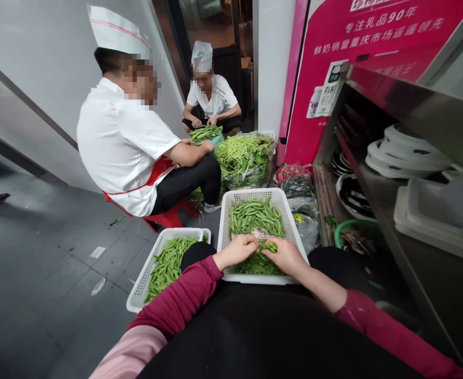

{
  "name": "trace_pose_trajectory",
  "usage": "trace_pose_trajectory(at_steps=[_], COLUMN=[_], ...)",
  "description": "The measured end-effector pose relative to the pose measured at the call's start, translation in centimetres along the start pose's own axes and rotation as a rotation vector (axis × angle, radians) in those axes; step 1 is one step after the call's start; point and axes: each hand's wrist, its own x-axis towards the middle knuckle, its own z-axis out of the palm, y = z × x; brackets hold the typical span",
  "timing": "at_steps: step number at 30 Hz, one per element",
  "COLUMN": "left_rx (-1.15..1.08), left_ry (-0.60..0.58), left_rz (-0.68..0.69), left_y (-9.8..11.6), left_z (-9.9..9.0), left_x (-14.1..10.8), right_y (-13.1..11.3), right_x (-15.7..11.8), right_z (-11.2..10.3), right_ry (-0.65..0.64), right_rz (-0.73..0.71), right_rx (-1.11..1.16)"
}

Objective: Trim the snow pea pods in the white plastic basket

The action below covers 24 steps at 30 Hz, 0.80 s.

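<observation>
A white perforated basket rests at my lap, with green pea pods in its far part and fine green trimmings in its near part. Over the basket, my right hand is closed round a few green pods. My left hand meets it from the left, its fingers pinched together close to the right fingertips; what they pinch is too small to make out. To the left, a second white basket holds many more pods.
A person in white sits on a red stool at left; another person squats beyond. A large bag of greens stands past my basket. At right are a metal shelf with dishes and a green-rimmed bin.
</observation>
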Motion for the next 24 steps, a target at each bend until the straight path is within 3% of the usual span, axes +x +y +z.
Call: trace_pose_trajectory(at_steps=[4,7,10,14,19,22,24], left_rx=[-0.220,-0.346,-0.178,0.097,0.272,0.163,0.007], left_ry=[-0.047,-0.037,0.002,0.081,0.077,0.121,0.171], left_rz=[-0.196,-0.325,-0.352,-0.425,-0.413,-0.396,-0.299], left_y=[-0.2,-1.3,-2.9,-4.9,-6.1,-5.3,-4.0], left_z=[0.6,2.0,3.0,2.6,1.3,1.0,0.8], left_x=[-0.3,-0.6,-0.7,-0.2,0.1,-0.3,-0.3], right_y=[-0.6,-0.9,-0.7,0.5,1.2,1.2,1.0], right_x=[0.0,0.1,0.0,-0.1,0.1,0.3,0.3], right_z=[-0.1,-0.2,-0.2,0.0,-1.1,-2.0,-1.9], right_ry=[-0.022,-0.015,0.014,0.062,0.191,0.186,0.131], right_rz=[-0.062,0.000,0.203,0.424,0.463,0.426,0.437], right_rx=[0.052,0.209,0.534,1.006,1.203,1.199,1.182])
